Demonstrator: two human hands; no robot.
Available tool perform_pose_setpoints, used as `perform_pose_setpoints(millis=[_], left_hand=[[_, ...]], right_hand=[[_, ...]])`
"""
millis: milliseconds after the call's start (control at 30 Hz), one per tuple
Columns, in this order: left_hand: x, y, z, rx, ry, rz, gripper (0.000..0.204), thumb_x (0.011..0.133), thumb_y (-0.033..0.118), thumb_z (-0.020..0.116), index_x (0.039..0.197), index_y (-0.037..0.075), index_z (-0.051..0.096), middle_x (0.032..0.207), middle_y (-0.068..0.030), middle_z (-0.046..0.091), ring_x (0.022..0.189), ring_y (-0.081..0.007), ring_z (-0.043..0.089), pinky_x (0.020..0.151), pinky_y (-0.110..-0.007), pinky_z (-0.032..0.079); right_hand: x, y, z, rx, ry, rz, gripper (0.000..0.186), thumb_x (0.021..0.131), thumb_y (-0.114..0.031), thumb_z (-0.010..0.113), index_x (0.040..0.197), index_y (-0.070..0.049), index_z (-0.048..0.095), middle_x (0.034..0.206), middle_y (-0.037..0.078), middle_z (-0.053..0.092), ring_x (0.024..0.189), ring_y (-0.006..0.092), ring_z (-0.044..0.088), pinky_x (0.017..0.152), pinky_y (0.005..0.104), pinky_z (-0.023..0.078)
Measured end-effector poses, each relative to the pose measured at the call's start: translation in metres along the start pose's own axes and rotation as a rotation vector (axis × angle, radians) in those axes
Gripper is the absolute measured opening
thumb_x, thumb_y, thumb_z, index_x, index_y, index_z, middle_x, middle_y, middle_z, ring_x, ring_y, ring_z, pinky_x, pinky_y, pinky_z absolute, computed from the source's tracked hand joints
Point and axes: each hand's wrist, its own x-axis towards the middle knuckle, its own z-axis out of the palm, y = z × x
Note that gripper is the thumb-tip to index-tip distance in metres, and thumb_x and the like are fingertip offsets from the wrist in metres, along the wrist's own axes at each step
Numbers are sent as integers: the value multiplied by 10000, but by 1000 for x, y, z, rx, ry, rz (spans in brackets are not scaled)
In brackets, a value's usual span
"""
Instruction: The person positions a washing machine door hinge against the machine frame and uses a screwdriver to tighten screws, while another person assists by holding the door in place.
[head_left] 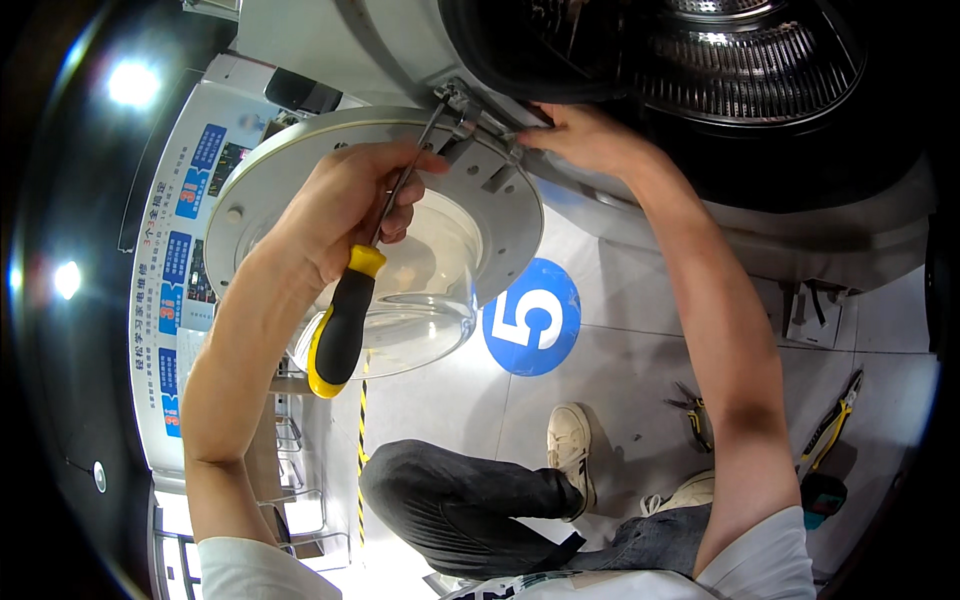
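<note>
A screwdriver with a black and yellow handle [345,325] slants upward through my left hand [365,195]. The fingers close around its metal shaft, and the tip reaches the upper end of a metal door hinge [462,108]. This hinge joins a round washing machine door [300,165], swung out to the left with its clear glass bowl [425,320], to the machine's front. My right hand [580,138] is at the other end of the hinge, against the edge of the drum opening. Its fingers are bent; their tips are partly hidden by the dark door gasket [540,75].
The shiny drum [750,70] shows inside the machine at the upper right. On the floor to the right lie small pliers [692,412], larger yellow-handled pliers [838,420] and a dark green tool [822,497]. A blue round floor sticker [532,317] lies below the door.
</note>
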Motion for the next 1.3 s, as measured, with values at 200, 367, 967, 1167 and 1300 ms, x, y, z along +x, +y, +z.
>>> perform_pose_setpoints(millis=[200, 367, 967, 1167, 1300], left_hand=[[14, -4, -9, 256, 44, 102, 227, 968, 192, 557, 902, 2, 663, 598, 2, 550, 418, -55, 488, 376, -158, 380], [6, 6, 5, 392, 146, 79, 227, 957, 195, 577, 915, -10, 667, 581, 9, 545, 399, -50, 457, 365, -153, 346], [11, -8, 15, 116, 148, 142, 180, 942, 164, 618, 869, 0, 621, 665, -28, 544, 460, -59, 485, 436, -179, 391], [15, -2, 5, 88, 69, 152, 226, 966, 152, 560, 988, -57, 642, 721, -46, 593, 459, -64, 489, 433, -188, 419], [14, 2, 3, 350, 173, 192, 185, 936, 116, 577, 1000, -38, 656, 722, -46, 608, 471, -79, 512, 431, -189, 417]], right_hand=[[5, 15, 3, 98, -3, -56, 546, 889, -123, 657, 1387, -15, 462, 1377, 111, 539, 1222, 181, 502, 1038, 313, 372], [3, 12, 2, 57, 4, -27, 546, 883, -110, 660, 1382, -7, 464, 1373, 113, 542, 1208, 177, 505, 1033, 313, 373], [5, 10, 2, -24, 14, -19, 523, 886, -132, 664, 1363, -11, 486, 1317, 108, 587, 1150, 170, 536, 999, 315, 396], [5, 17, 1, 45, 39, -63, 563, 886, -102, 659, 1396, -8, 440, 1408, 121, 512, 1255, 185, 480, 1053, 313, 356], [6, 16, 3, 58, 34, -65, 551, 886, -97, 659, 1387, -6, 450, 1393, 120, 526, 1242, 187, 491, 1048, 313, 362]])
